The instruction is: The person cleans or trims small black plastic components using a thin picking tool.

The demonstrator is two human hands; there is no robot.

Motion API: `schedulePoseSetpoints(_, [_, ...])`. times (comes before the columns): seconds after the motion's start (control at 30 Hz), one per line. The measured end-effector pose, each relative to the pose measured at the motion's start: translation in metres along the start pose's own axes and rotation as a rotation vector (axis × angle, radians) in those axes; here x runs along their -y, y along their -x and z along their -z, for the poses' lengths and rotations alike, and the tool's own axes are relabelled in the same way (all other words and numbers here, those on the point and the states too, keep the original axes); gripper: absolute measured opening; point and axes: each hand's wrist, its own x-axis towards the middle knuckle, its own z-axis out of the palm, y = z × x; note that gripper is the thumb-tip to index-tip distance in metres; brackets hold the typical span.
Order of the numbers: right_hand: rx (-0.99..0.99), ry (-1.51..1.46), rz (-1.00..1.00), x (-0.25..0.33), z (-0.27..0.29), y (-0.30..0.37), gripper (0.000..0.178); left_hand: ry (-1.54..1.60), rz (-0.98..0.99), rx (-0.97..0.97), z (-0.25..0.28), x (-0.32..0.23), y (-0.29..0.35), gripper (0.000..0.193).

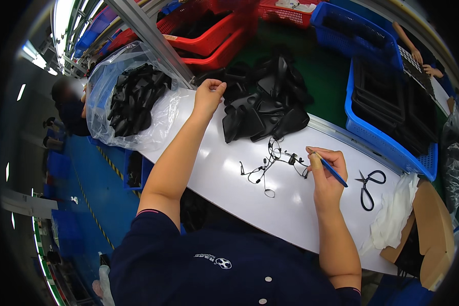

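My right hand (pixel 328 173) grips a slim blue pen-shaped tool (pixel 335 171) between thumb and fingers, above the right part of the white table. Just left of it, thin black cords with small black fittings (pixel 264 168) lie loosely tangled on the tabletop. Farther up, my left hand (pixel 209 95) is raised beside a heap of glossy black moulded plastic parts (pixel 265 109). Its fingers are curled in a pinch; whatever may be between them is too small to make out. Black-handled scissors (pixel 368 188) rest on the table to the right of my right hand.
A clear plastic bag of black parts (pixel 137 99) stands at the table's left end. Blue baskets (pixel 392 145) with black pieces and red crates (pixel 209 43) line the far side. White cloth (pixel 392 214) and a cardboard box (pixel 433 229) sit at right. Other people work nearby.
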Motion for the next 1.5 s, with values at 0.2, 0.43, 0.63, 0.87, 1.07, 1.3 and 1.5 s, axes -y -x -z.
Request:
schedulePoseSetpoints(0.2, [0.028,0.020,-0.045,-0.005,0.000,0.003,0.012,-0.149,-0.014,-0.190,-0.015,-0.007,-0.022,0.048])
schedulePoseSetpoints(0.43, [0.049,-0.013,-0.044,-0.001,0.000,0.008,0.012,0.100,-0.176,-0.041,-0.012,-0.028,-0.030,0.022])
schedulePoseSetpoints(0.63, [0.017,0.040,0.043,0.004,-0.003,0.004,0.015,0.475,-0.092,0.256,0.001,-0.091,0.071,0.022])
schedulePoseSetpoints(0.87, [0.257,-0.192,-0.151,0.013,-0.010,0.008,0.014,0.405,0.227,0.629,-0.022,-0.087,0.145,0.029])
schedulePoseSetpoints(1.07, [0.205,-0.257,-0.231,0.010,-0.009,0.007,0.014,0.942,0.361,0.649,-0.041,-0.086,0.180,0.048])
schedulePoseSetpoints(1.3, [0.117,-0.229,-0.128,0.004,-0.005,0.010,0.015,1.106,0.481,0.428,-0.069,-0.066,0.222,0.041])
schedulePoseSetpoints(1.5, [0.073,-0.066,0.013,0.009,-0.003,0.007,0.014,1.040,0.436,0.279,-0.060,-0.069,0.207,0.024])
